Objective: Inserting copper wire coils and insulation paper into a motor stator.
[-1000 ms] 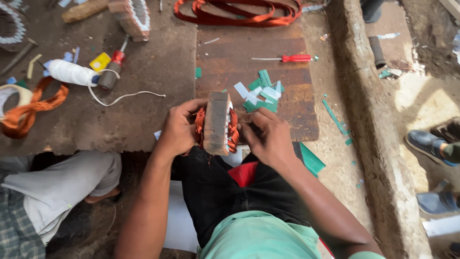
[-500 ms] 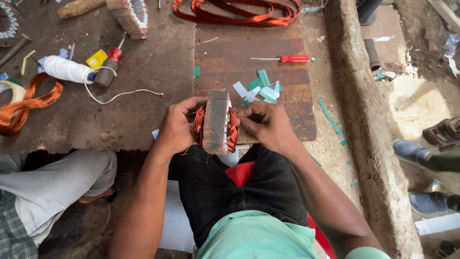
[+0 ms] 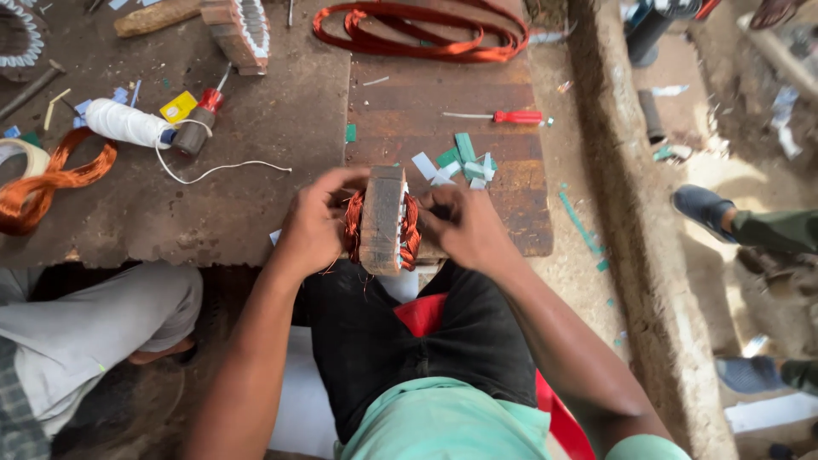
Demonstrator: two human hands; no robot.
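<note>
While both hands clasp it, left hand [image 3: 313,228] and right hand [image 3: 464,226] close on a motor stator [image 3: 382,220] above the lap; it looks heavy, rigid, copper windings fragile, best gripped by the steel core. At one o'clock lies a red screwdriver [image 3: 503,117].

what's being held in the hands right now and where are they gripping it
Both hands hold a motor core wound with copper wire. The left hand and right hand grip its opposite ends, fingers on the copper windings.
</note>
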